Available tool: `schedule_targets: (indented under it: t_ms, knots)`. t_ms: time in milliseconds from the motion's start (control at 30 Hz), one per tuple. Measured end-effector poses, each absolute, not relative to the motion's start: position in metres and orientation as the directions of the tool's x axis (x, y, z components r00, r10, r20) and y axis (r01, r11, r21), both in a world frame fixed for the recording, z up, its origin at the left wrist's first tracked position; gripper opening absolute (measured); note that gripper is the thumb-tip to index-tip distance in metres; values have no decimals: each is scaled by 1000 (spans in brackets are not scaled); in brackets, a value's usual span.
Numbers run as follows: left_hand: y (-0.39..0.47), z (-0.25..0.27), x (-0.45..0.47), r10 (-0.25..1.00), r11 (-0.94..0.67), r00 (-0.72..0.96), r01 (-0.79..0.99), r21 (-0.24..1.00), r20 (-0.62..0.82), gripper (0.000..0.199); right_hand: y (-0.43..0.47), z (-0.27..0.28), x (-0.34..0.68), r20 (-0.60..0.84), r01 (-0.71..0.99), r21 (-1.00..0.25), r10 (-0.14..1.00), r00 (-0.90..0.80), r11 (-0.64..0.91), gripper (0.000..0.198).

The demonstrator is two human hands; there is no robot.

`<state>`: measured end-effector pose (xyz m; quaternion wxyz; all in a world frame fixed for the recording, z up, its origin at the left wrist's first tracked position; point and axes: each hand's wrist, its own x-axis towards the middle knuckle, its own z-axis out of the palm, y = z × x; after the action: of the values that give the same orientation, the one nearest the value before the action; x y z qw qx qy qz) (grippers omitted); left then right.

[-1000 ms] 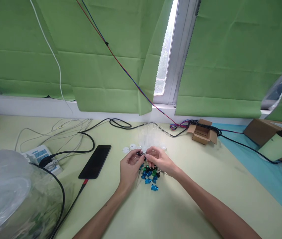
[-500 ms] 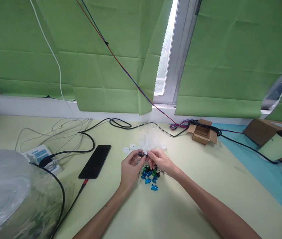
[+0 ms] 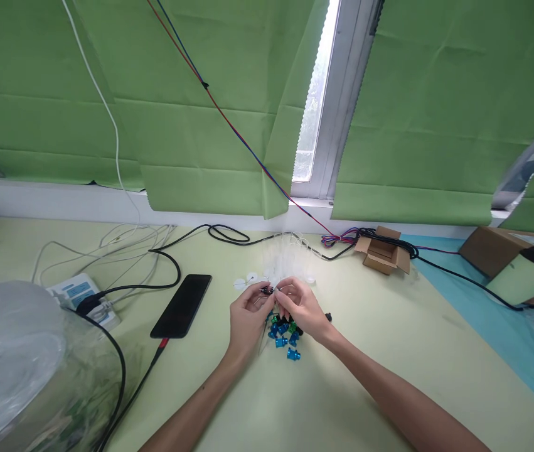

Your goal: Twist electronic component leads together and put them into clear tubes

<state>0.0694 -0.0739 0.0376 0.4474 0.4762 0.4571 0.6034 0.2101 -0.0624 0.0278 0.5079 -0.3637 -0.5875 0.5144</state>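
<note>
My left hand (image 3: 250,314) is closed, thumb and fingers pinched on a small black fitting (image 3: 265,290). Beside it my right hand (image 3: 300,306) is closed too, its fingertips meeting the fitting's right end; whether it grips a separate piece I cannot make out. Just below the fingers lies a pile of small blue fittings (image 3: 281,342), with a few green ones (image 3: 292,327) and black ones among them. One black fitting (image 3: 328,317) shows at the right wrist. Behind the hands stand clear plastic tubes (image 3: 278,257), with white round discs (image 3: 239,284) to their left.
A black phone (image 3: 182,306) with a cable lies left of my hands. Farther left are a white power strip (image 3: 81,298) and a large plastic-wrapped roll-like object (image 3: 7,364). A small open cardboard box (image 3: 382,254) sits at the back right, near bundled black cable.
My right hand has shifted slightly, its wrist turning and its fingers rising at the fitting. A black fitting now shows beside the right wrist. The left hand stays nearly still.
</note>
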Motion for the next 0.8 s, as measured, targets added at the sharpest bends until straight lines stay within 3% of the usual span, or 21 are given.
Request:
schedule_targets:
  t_ms: [267,500,800]
  knots:
    - [-76,35,72,980,-198,-21,-138,970,197,33,-79,22,208,287,-93,-956,954,-82,280,21]
    - [-78,28,72,954,-199,222,-43,979,203,31,-99,6,216,429,217,-891,897,111,399,23]
    - [-77,32,72,944,-205,255,-47,978,210,27,-94,0,222,519,483,-762,853,58,431,33]
